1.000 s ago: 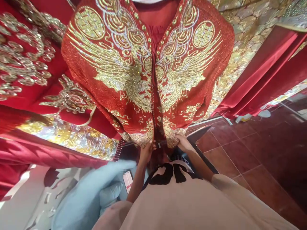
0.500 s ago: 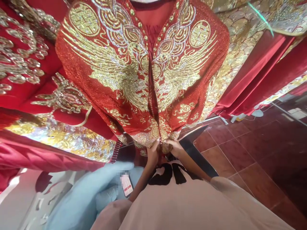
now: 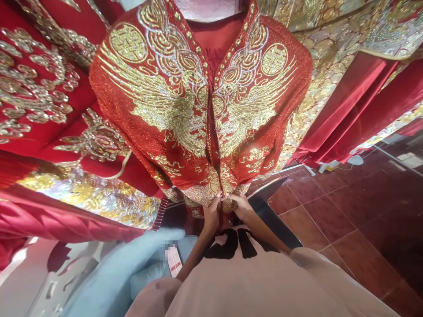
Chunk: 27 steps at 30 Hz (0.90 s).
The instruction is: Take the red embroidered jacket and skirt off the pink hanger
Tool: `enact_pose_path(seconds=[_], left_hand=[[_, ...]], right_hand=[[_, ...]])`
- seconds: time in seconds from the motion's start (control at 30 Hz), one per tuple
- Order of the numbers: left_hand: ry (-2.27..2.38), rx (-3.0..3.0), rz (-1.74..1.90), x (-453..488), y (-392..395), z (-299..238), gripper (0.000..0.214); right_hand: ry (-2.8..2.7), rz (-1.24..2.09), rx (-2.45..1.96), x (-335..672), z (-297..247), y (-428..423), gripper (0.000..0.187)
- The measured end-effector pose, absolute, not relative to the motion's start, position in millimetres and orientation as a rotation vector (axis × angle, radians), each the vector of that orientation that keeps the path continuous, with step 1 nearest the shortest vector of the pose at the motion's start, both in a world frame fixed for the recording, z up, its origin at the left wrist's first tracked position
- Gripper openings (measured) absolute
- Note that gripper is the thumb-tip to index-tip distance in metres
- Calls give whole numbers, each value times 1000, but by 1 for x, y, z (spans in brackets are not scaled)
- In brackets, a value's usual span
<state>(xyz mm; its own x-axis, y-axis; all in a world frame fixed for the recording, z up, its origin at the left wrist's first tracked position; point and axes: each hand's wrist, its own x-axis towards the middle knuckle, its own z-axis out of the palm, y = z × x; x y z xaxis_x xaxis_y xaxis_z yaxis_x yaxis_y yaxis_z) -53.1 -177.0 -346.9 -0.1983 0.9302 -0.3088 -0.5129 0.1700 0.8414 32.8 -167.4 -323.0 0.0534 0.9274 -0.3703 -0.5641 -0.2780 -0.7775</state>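
A red jacket (image 3: 155, 154) with gold bird embroidery and round gold medallions hangs in front of me. Its front edges meet near the bottom and part toward the neck. My left hand (image 3: 211, 209) pinches one front edge at the hem, thumb on top. On the other front edge, my right hand (image 3: 239, 204) grips the hem, its thumb close to the left one. Both hands' curled fingers are mostly hidden behind the cloth. Whether a fastener lies between the thumbs is too small to tell.
Red garments with beaded ornaments (image 3: 95, 136) hang at left, and a gold sequinned garment (image 3: 324, 75) at right. A pale blue sleeve (image 3: 115, 264) and a phone (image 3: 173, 259) are at lower left. Tiled floor (image 3: 313, 211) shows at right.
The view has shifted slightly, so the jacket's upper part sits lower in the picture. Both hands keep their hold at the hem, nearly in the same place.
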Motion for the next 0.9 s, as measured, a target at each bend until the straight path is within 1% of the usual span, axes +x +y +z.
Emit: enact_pose_path(seconds=[0.27,0.43,0.6,0.7,0.9], left_hand=[[1139,516,1435,-55,-175,-350,39],[1204,565,1422,-59,-175,-352,35],[1130,565,1449,-60,-173,-360,34],[1175,577,1482,-60,-173,-367,31],[1297,601,1495,-55,-174,-371,30]], right_hand=[[-441,1520,-1107,29,-323,-166,35],[-439,1546,-1110,28,-321,-167,33],[-439,1575,-1092,28,-319,-166,34],[-431,1605,-1074,27,-321,-164,35],[-317,1668,-1131,22,-337,-159,29]])
